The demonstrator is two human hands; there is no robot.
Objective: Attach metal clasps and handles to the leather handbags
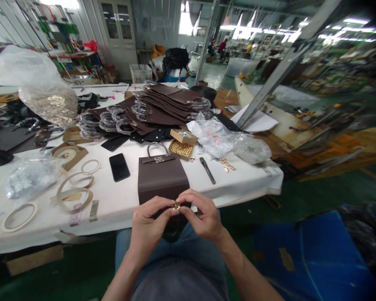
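Between the fingertips of both my hands is a small gold-coloured metal fitting (176,206); its exact kind is too small to make out. My left hand (153,219) pinches it from the left and my right hand (202,213) from the right. Just beyond them a dark brown handbag panel (163,177) lies on the white-covered table, its near part hanging over the edge. It has a handle and gold lettering at its far end. Behind it a small cardboard box (182,149) holds gold pieces, with a tray of silver pieces (184,134) resting on its far side.
A black phone (119,167) lies left of the panel, near rolls of tape (73,192). To the right are a dark slim tool (207,170), loose gold fittings (227,164) and plastic bags (219,136). Stacked brown panels (166,100) fill the back; a slanted metal post (269,83) stands right.
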